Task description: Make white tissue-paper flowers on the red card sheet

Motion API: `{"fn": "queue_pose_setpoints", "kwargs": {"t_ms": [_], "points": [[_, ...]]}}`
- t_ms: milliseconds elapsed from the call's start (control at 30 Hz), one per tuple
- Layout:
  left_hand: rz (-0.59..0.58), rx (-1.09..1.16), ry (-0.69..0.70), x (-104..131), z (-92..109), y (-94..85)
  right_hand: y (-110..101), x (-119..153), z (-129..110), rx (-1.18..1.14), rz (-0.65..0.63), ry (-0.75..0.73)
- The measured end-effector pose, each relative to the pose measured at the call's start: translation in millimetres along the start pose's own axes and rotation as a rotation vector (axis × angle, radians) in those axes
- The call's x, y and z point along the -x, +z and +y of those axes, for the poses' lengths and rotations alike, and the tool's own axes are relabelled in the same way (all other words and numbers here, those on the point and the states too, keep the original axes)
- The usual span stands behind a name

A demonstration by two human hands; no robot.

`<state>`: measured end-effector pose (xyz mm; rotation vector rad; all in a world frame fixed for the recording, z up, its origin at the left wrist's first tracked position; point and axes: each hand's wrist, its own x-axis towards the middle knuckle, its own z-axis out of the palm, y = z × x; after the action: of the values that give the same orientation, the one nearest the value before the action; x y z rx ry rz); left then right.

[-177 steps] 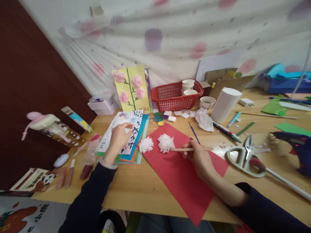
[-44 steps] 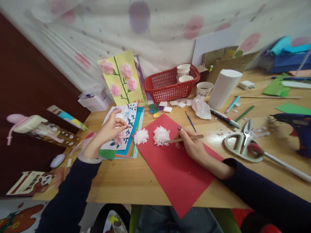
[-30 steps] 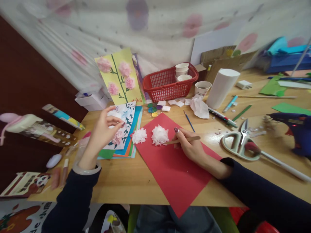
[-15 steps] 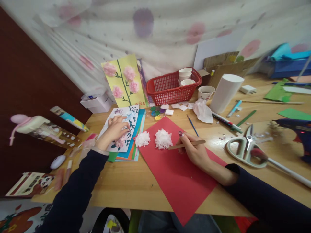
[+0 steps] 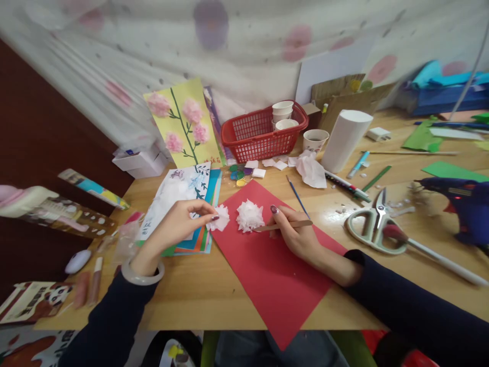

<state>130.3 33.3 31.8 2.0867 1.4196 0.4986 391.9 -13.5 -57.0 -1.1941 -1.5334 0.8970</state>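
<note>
Between thumb and forefinger, my left hand (image 5: 185, 219) pinches the edge of a small white paper flower (image 5: 220, 218) at the left corner of a red sheet of paper (image 5: 275, 285). A second, fuller white paper flower (image 5: 249, 216) lies on the red sheet to its right. My right hand (image 5: 296, 232) is closed around a flat wooden craft stick (image 5: 282, 226), its left end close by the second flower's lower edge. Under and behind my left hand are a paper with painted flowers (image 5: 164, 204) and a stack of coloured paper (image 5: 196, 244).
At the back stand a yellow flower picture (image 5: 183, 127), a red basket (image 5: 263, 142) with paper cups, and a white paper roll (image 5: 346, 140). On the right lie scissors (image 5: 376, 224), a brush (image 5: 443, 260) and a blue glue gun (image 5: 462, 204). A thin paintbrush (image 5: 297, 196) rests behind the red sheet.
My left hand has moved right and down from the painted paper to the small white flower and closed on its edge. My right hand still holds the stick in nearly the same place.
</note>
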Motion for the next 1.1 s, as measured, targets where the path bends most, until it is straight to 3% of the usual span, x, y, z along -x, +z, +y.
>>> {"fn": "queue_pose_setpoints", "kwargs": {"t_ms": [133,267,367,467,600,900,1000,1100], "points": [[-0.145,0.102,0.042,7,20,20.5,1,0,0,0.026,-0.002,-0.019],[-0.227,0.156,0.05,6,20,48.2,2,0,2,0.094,0.06,0.018],[-0.234,0.123,0.062,1,17,68.3,2,-1,2,0.121,0.086,0.039],[-0.16,-0.015,0.099,-4,16,79.7,2,-1,0,0.148,0.093,0.026],[-0.065,-0.154,0.143,-9,16,83.2,-1,1,-4,0.12,0.108,-0.015],[-0.003,-0.114,0.177,-12,7,84.7,2,3,0,0.231,-0.033,-0.161],[0.063,-0.154,0.248,-9,3,80.5,3,2,1,0.275,-0.043,-0.183],[0.047,-0.236,0.243,-5,-5,78.6,3,2,1,0.307,-0.059,-0.195]]}}
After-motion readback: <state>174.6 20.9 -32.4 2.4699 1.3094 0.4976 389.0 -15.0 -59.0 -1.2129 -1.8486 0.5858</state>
